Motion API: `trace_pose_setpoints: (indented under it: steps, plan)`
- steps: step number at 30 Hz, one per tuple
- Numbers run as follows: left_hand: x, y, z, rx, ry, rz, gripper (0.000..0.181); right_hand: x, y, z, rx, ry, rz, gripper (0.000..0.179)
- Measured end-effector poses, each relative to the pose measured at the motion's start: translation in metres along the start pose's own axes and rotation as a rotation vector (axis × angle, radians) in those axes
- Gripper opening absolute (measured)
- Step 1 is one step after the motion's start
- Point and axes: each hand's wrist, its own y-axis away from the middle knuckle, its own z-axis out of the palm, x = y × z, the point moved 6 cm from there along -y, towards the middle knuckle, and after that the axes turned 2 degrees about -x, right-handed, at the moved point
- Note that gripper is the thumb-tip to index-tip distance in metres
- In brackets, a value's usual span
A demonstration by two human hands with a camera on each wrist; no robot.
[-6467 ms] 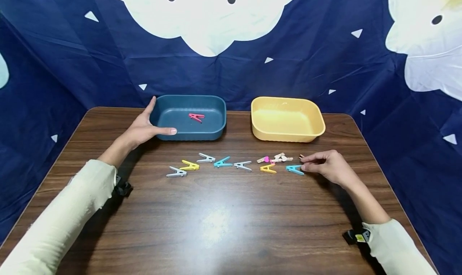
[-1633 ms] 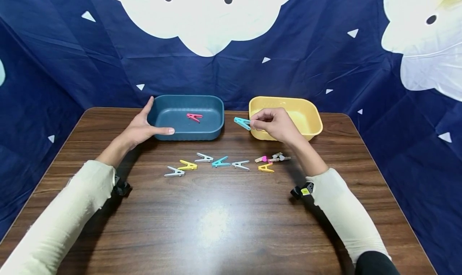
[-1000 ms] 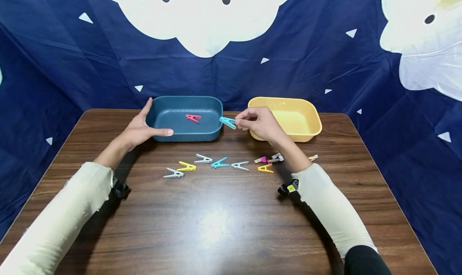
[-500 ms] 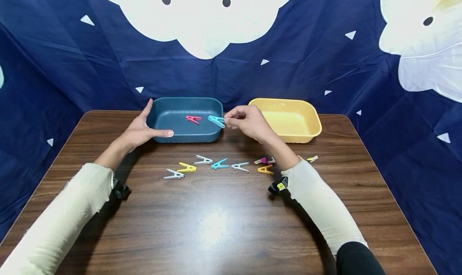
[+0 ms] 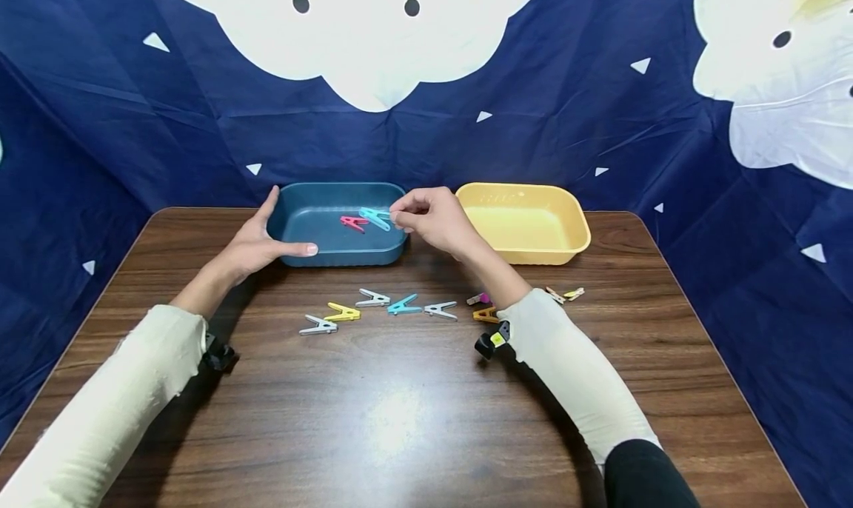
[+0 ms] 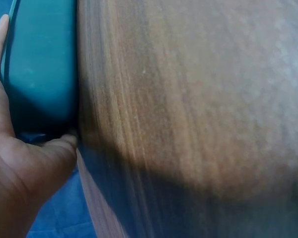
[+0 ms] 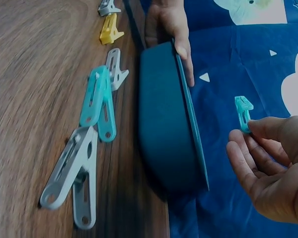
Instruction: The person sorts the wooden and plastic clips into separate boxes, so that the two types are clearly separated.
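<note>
My right hand (image 5: 435, 215) pinches a light-blue plastic clothespin (image 5: 375, 218) by one end between thumb and fingertips. In the right wrist view this clothespin (image 7: 243, 113) is held up above the level of the dark-blue bin's rim. In the head view it overlaps the inside of the dark-blue bin (image 5: 333, 258), close to a red clothespin (image 5: 352, 223) lying in there. My left hand (image 5: 249, 249) rests spread against the bin's left end, its thumb along the front and straight fingers along the side. In the left wrist view, the hand (image 6: 25, 163) touches the bin's wall (image 6: 42, 64).
A yellow bin (image 5: 533, 258) stands right of the dark-blue one. In front lie grey (image 5: 318, 324), yellow (image 5: 343, 312) and light-blue clothespins (image 5: 403, 305). An orange clothespin (image 5: 485, 315) and small wooden ones (image 5: 574, 294) lie farther right, some hidden by my right arm. A blue curtain (image 5: 426, 145) hangs behind.
My right hand picked up the light-blue clothespin from the right of the table and carried it leftward, past the yellow bin, to over the dark-blue bin. The left hand stayed put.
</note>
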Motion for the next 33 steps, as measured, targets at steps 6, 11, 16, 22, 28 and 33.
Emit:
trace_pose_setpoints:
  steps: [6,11,16,22,28,33]
  plan:
    - [-0.001,0.001,0.0,-0.002,-0.002,-0.007,0.15,-0.005,-0.006,0.008,-0.007,0.027,0.004,0.009]
    - [-0.001,0.002,0.0,0.001,-0.006,-0.008,0.15,-0.008,-0.011,0.015,-0.009,0.031,0.024,0.008]
    - [-0.001,0.0,0.001,0.005,-0.008,-0.003,0.15,-0.01,-0.018,0.025,-0.026,0.017,0.048,0.01]
    - [0.0,-0.001,0.001,0.004,-0.007,-0.004,0.151,-0.012,-0.025,0.037,-0.045,0.02,0.082,0.011]
    - [0.0,-0.001,0.001,0.006,-0.001,0.001,0.151,-0.017,-0.034,0.048,-0.017,0.051,0.083,0.008]
    - [0.0,-0.001,0.0,0.004,0.0,-0.003,0.15,-0.02,-0.04,0.058,-0.016,0.061,0.085,0.009]
